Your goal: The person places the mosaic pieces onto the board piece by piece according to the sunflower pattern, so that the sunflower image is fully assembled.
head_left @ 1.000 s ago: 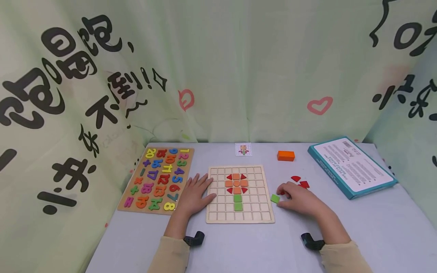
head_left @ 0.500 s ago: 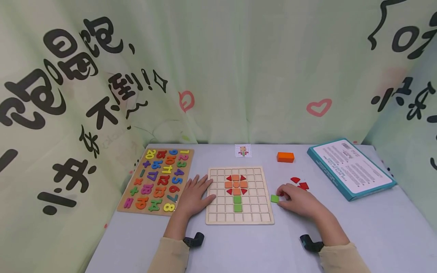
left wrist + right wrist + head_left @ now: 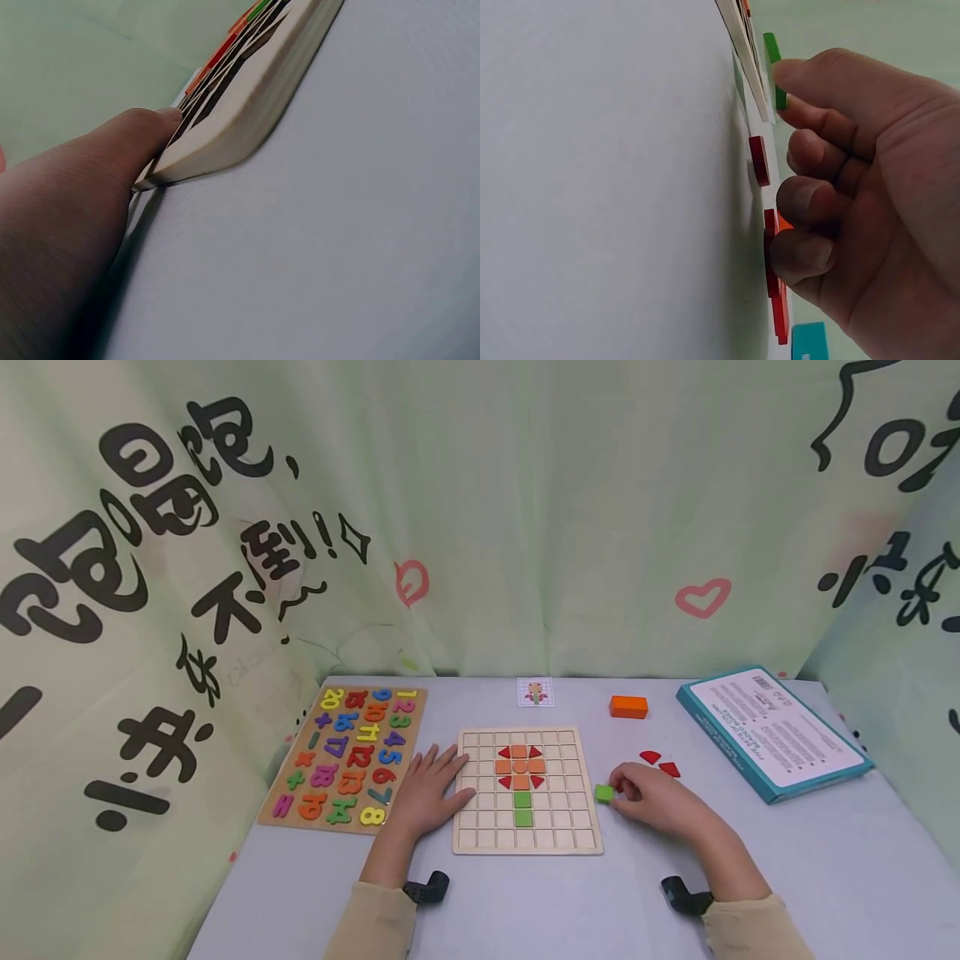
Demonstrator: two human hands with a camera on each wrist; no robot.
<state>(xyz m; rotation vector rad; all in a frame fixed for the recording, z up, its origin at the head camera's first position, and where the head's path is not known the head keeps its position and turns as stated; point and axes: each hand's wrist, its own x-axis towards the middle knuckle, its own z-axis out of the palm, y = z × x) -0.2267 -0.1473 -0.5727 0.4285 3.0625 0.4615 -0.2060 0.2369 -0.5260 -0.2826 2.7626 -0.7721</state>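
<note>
1. two hands, well apart, one at each side of the grid board.
2. right hand: thumb and forefinger pinch a green tile; other fingers curl in toward the palm.
3. green tile sits just off the board's right edge, not in a cell. right wrist view has it up on edge, clear of the cloth.
4. left hand: fingers straight and spread, nothing gripped. thumb rests on the board's left edge; fingertips lie along that same side.
5. on the board: orange squares in a plus, red triangles at its four corners, two green squares in a column under it.
6. red pieces lie loose on the table just beyond the right hand. can't tell the full count, the hand may cover some.
7. number board is left of the left hand, full of coloured digits and signs.
8. far side of the table: small pattern card, orange block, teal box at the right.
9. table wears a white cloth; pale green curtain behind, black lettering on it.
</note>
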